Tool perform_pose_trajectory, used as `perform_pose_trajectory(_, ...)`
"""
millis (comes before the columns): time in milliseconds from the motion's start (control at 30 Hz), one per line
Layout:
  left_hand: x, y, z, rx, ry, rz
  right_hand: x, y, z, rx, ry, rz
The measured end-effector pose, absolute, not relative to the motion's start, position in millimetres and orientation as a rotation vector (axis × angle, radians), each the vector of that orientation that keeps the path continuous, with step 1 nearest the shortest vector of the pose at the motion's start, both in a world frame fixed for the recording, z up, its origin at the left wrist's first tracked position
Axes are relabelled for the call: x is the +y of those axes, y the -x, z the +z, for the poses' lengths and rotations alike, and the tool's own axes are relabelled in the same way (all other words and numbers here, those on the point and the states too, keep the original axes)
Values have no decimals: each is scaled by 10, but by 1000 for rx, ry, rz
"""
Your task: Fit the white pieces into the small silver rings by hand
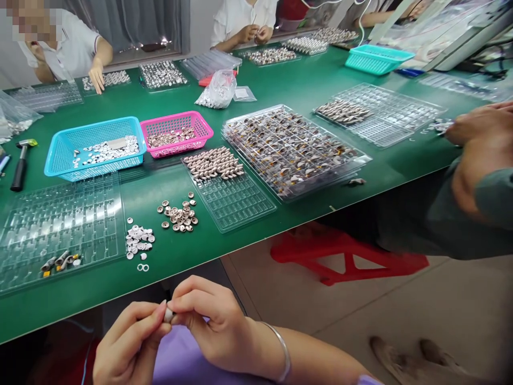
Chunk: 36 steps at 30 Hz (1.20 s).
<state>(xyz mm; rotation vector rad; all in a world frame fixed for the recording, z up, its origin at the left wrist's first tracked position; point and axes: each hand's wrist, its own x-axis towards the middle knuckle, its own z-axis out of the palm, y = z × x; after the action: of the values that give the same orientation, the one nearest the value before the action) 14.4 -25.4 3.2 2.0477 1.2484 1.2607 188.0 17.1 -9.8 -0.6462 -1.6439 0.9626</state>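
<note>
My left hand (130,339) and my right hand (214,321) meet in front of the table's edge. Between their fingertips is a small pale rounded part (169,314), pinched from both sides; fingers hide most of it. On the table ahead lie a pile of small white caps (139,239), two white rings (143,267) and a heap of brown-and-silver cup-shaped pieces (179,215). Left of them, a clear compartment tray (92,214) carries a few dark and silver parts with yellow tabs (60,262). Another clear tray (236,206) has rows of beige parts (214,163) at its far end.
A blue basket (60,160) of white caps and a pink basket (206,133) stand behind. Stacked filled trays (296,149) sit to the right. A hammer (20,168) lies far left. Co-workers sit opposite; another person's arm (484,155) is at right, above a red stool (344,254).
</note>
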Motion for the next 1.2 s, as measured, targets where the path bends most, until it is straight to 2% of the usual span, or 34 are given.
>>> perform_pose_trajectory(167,-192,-136,78,1252,-1891,1252,165,-1873,-91,-1655,653,924)
perform_pose_trajectory(367,-95,-87,204,1179,-1736,1153,178,-1916,-81,-1627,590,1049)
perform_pose_trajectory(567,-7,-111,320,1310,-1656,1044,196,-1960,-57,-1674,563,1050)
perform_pose_trajectory(767,52,-95,314,1186,-2002,953,216,-1978,-58,-1666,576,1027)
perform_pose_trajectory(1200,-76,-101,280,1192,-2756,988,237,-2021,9,-1850,581,836)
